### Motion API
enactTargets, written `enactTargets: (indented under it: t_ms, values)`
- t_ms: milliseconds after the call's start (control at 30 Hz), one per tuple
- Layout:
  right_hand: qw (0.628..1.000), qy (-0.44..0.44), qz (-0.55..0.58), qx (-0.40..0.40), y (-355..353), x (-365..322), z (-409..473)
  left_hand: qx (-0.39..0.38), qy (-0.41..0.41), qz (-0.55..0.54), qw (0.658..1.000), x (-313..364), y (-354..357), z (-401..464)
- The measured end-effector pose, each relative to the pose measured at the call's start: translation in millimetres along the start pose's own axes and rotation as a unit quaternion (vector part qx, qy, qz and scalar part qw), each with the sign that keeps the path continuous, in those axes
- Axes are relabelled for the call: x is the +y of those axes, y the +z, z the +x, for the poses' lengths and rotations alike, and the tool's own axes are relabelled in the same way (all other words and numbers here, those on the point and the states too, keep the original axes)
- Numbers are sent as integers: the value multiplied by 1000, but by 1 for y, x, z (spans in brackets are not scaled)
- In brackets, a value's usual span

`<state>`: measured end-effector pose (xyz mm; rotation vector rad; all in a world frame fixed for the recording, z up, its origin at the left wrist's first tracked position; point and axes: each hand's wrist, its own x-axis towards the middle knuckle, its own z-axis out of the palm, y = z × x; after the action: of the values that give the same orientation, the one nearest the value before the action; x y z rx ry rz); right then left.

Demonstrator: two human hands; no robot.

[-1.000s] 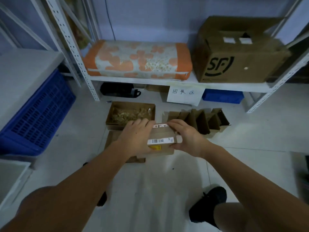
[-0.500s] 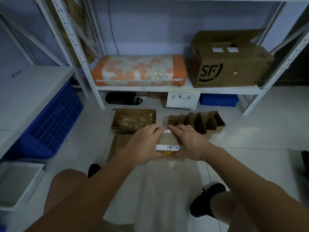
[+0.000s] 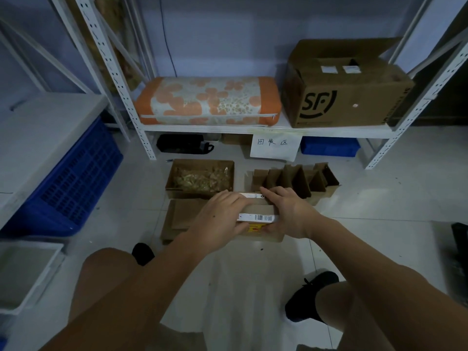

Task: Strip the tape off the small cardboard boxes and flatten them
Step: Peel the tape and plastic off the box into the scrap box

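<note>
At centre frame, left hand (image 3: 222,219) and right hand (image 3: 288,214) each hold the small cardboard box (image 3: 260,211) by its ends, fingers curled over it, above the floor (image 3: 240,274)

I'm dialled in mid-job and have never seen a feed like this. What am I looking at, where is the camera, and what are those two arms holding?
There is no machine here: the arms belong to a person. The single picture comes from a wide-angle camera on their head, looking forward and down, so their knees and shoes show at the bottom.

The left hand and right hand grip a small box from either side; it carries a white barcode label and a yellow sticker.

On the floor behind it lie an open tray box of yellowish scraps, flat cardboard and a row of upright folded cardboard pieces. The shelf above holds an orange cushion and a large SF carton, with a handwritten paper sign hanging below. A blue crate stands to the left.
</note>
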<state>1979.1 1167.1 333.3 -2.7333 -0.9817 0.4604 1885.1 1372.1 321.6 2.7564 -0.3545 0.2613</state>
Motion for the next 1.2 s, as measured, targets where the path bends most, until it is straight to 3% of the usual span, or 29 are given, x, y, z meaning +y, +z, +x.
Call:
enactTargets:
  t_ms: [300, 500, 700, 967, 1200]
  values:
    - [999, -30, 14, 33, 1, -5, 7, 21, -68, -78, 994, -3, -6, -9]
    - [998, -44, 42, 20, -6, -7, 7, -26, -20, -25, 999, -28, -15, -7]
    - [998, -62, 5, 27, -13, -10, 4, -33, -45, -79, 995, -35, -19, -8]
    - [970, -136, -69, 191, -11, -20, -16, 0, -88, -111, 990, -36, -26, -8]
    - [903, -213, -85, 363, 0, -11, -26, 11, -91, -140, 986, -33, -36, -3]
